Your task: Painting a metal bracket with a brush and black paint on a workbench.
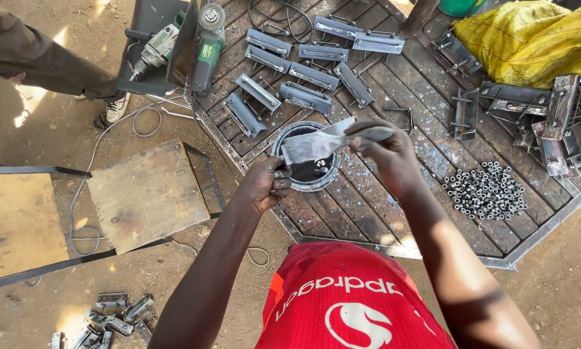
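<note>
Table: octagonal steel-framed table (432, 213) bearing painted brackets (303, 97) and a heap of nuts (486, 190).
Can: round paint can (289, 139) below the hands.
Bracket: grey metal bracket (316, 143), over the can.
Right hand (387, 155): fingers clamped on the bracket's end.
Left hand (264, 184): fingers curled together at the bracket's other end.

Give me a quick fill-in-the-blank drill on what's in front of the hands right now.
1. The right hand holds a flat metal piece above a round ____ of dark liquid.
2. The left hand grips the container's ____.
3. The pile of small nuts lies on the person's ____ side.
4. The angle grinder has a ____ body.

Missing words: can; rim; right; green
</note>
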